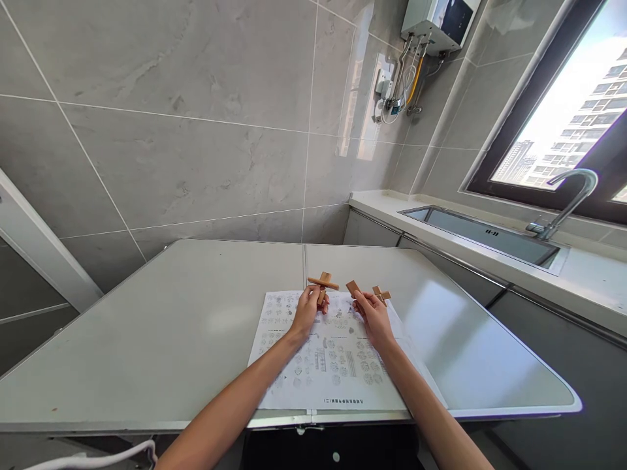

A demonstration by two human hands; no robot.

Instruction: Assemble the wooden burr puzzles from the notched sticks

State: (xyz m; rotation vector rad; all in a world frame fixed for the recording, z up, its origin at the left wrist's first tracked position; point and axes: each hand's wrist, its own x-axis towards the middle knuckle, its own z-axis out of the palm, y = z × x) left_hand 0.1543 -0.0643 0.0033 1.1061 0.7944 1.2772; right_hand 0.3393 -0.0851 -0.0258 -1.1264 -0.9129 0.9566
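My left hand [307,309] is closed around a small assembly of crossed brown wooden pieces [324,281], held above the far part of the paper. Between the fingertips of my right hand [373,313] is a short flat wooden piece [353,287], tilted and apart from the assembly. Another crossed wooden piece [382,294] shows just beyond my right hand; whether it lies on the table or touches the hand I cannot tell. Under both hands spreads a large white printed sheet [337,382] with rows of small drawings.
The sheet lies on a white folding table [171,339] with a seam down its middle. To the right runs a counter [607,287] with a sink [470,232] and a curved faucet [573,196]. A grey tiled wall [196,163] stands behind the table.
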